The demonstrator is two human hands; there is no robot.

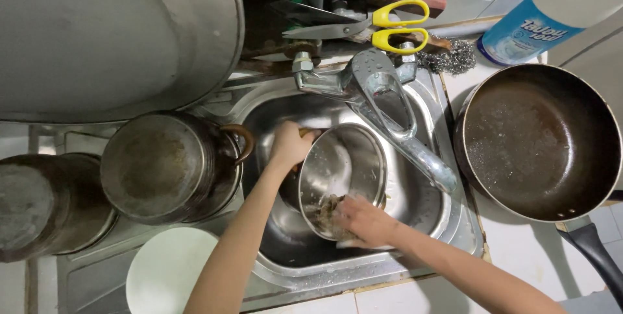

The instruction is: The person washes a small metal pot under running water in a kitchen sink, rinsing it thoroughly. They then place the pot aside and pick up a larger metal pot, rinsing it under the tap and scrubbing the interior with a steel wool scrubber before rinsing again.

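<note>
Left hand (290, 146) gripping steel pot (341, 165) rim, right hand (365, 222) closed on scourer (326, 213) — inside sink (428, 223)

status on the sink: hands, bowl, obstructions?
Left hand grips steel bowl rim. Right hand scrubs inside with soapy scourer. Faucet overhangs bowl.

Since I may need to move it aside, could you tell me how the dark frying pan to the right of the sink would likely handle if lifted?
The frying pan looks rigid, so it should keep its shape. Its inside glistens with droplets, so it may be slippery. Its black handle sticks out on one side, so the pan would probably dip away from the grip.
</note>
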